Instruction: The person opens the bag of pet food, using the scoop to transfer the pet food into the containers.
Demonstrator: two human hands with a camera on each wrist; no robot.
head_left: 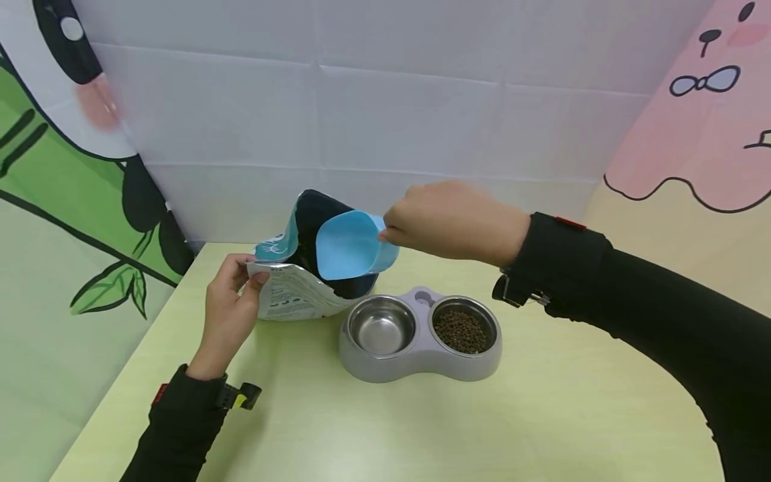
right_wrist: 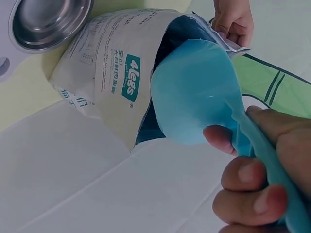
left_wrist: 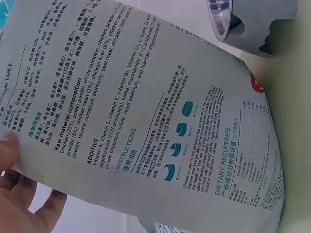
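Yellow-green table (head_left: 421,428), white backdrop. Left hand (head_left: 225,314) pinches open food bag (head_left: 295,294) by its rim; right hand (head_left: 452,217) grips blue scoop (head_left: 349,244) at bag mouth, beside double bowl (head_left: 421,365).

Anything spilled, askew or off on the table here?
Nothing stands out. No kibble lies loose on the table. The left hand holds the food bag open, the right hand holds the blue scoop at its mouth, and the double bowl feeder sits flat.
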